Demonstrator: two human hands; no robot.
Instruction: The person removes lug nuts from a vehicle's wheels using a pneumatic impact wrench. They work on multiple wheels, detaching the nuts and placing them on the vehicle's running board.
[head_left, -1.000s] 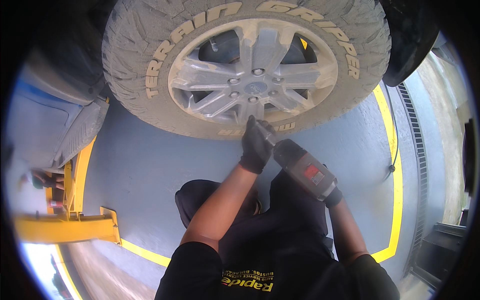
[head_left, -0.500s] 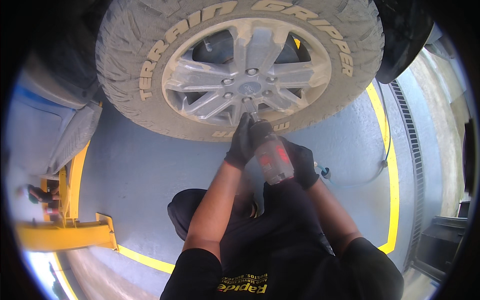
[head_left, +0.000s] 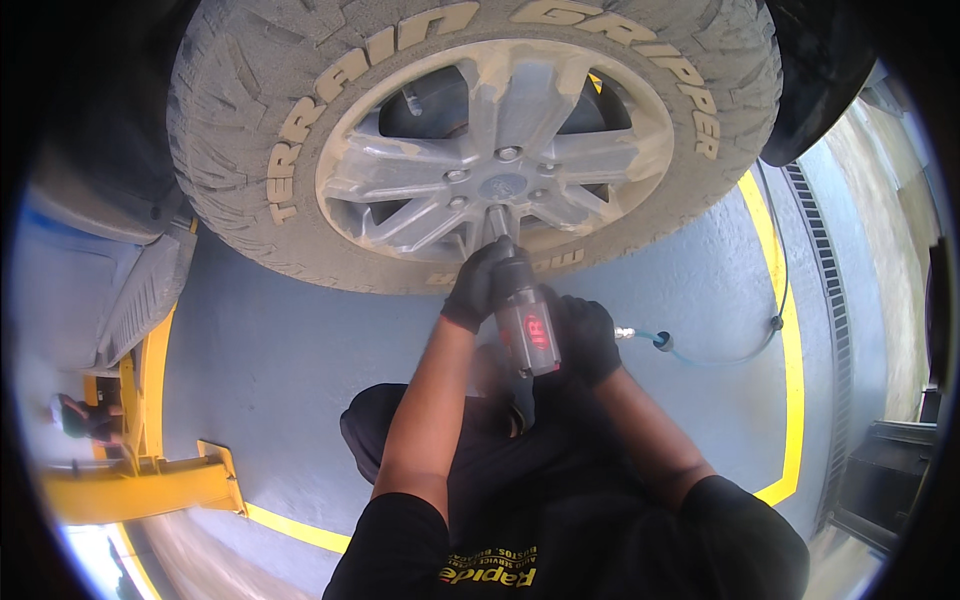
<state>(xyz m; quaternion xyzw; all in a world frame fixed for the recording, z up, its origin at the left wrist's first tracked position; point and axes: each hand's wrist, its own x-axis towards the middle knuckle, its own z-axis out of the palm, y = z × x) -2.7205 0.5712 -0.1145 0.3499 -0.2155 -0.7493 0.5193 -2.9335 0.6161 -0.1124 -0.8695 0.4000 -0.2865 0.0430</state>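
A dusty off-road tire (head_left: 230,150) with raised lettering surrounds a grimy silver alloy wheel (head_left: 560,150) showing several lug nuts (head_left: 509,152). A grey impact wrench (head_left: 530,325) with a red marking points at the wheel, its long socket (head_left: 498,222) on the bottom lug position. My gloved left hand (head_left: 477,282) wraps round the wrench's front end by the socket. My gloved right hand (head_left: 590,330) grips the wrench's handle, which is mostly hidden. An air hose (head_left: 700,355) with a metal fitting runs from beside that hand to the right.
A yellow lift arm (head_left: 150,488) and post stand at the left, near a vehicle's grey body (head_left: 110,280). Another person (head_left: 85,418) is visible far left. Yellow lines (head_left: 790,400) mark the grey floor; a drain grate (head_left: 830,280) and dark equipment (head_left: 880,470) are at right.
The wrench has swung from lower right to upright in view and moved up, socket onto the bottom lug. My right hand rose with it; my left hand shifted slightly left. The hose came into view.
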